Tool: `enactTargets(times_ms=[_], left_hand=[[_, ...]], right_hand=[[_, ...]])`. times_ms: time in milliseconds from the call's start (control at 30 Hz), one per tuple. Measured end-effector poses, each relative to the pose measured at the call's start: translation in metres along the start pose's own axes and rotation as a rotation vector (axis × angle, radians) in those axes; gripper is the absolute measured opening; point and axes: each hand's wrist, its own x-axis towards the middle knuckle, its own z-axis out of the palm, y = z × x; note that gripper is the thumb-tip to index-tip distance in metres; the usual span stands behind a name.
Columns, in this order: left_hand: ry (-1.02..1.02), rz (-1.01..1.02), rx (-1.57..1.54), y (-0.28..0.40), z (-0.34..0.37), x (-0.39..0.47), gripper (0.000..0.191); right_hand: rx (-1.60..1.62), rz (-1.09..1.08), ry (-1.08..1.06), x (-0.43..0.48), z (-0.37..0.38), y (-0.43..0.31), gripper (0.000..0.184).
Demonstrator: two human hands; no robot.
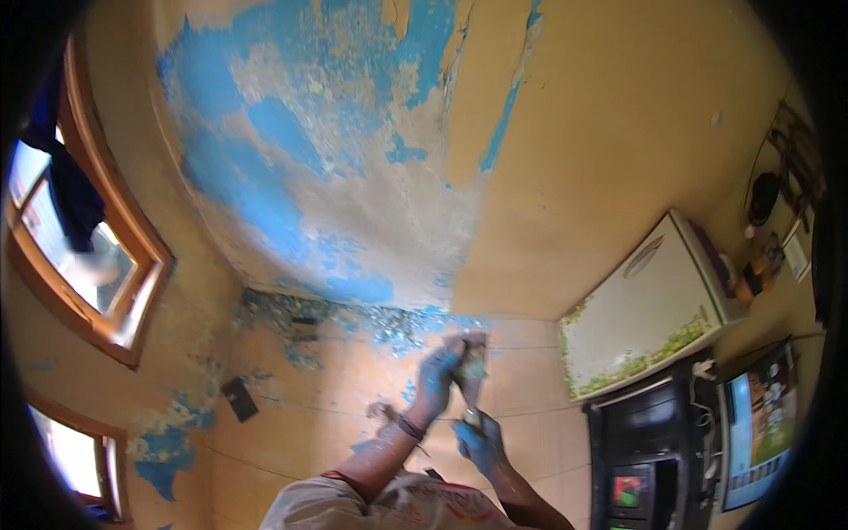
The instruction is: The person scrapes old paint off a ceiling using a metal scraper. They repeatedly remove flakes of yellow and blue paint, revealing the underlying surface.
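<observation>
In front of my body, my left hand, smeared with blue, grips a flat greyish piece that is blurred, with pale green matter on it; I cannot tell exactly what it is. Just below and to the right, my right hand, also blue-stained, is closed on the handle of a scraper-like tool, whose blade points up to the piece in my left hand. Ahead stands a wall with bare grey plaster, blue patches and yellowish paint peeling at cracks.
Paint flakes lie along the wall's foot on the tiled floor. A dark flat block lies at left, near wood-framed windows. At right stand a white cabinet or refrigerator, a black stand and a lit screen.
</observation>
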Motion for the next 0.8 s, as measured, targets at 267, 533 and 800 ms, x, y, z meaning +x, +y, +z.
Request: enactTargets(times_ms=[267, 533, 800], left_hand=[[-0.352, -0.640, -0.197, -0.099, 0.085, -0.113, 0.052], [-0.371, -0.718, -0.034, -0.085, 0.135, -0.165, 0.054], [-0.667, -0.590, -0.025, -0.027, 0.120, -0.146, 0.051]], right_hand=[[0.521, 0.028, 0.383, -0.148, -0.017, 0.043, 0.013], [0.618, -0.090, 0.326, -0.203, -0.023, 0.046, 0.010], [0.717, -0.056, -0.074, -0.174, 0.006, 0.028, 0.021]])
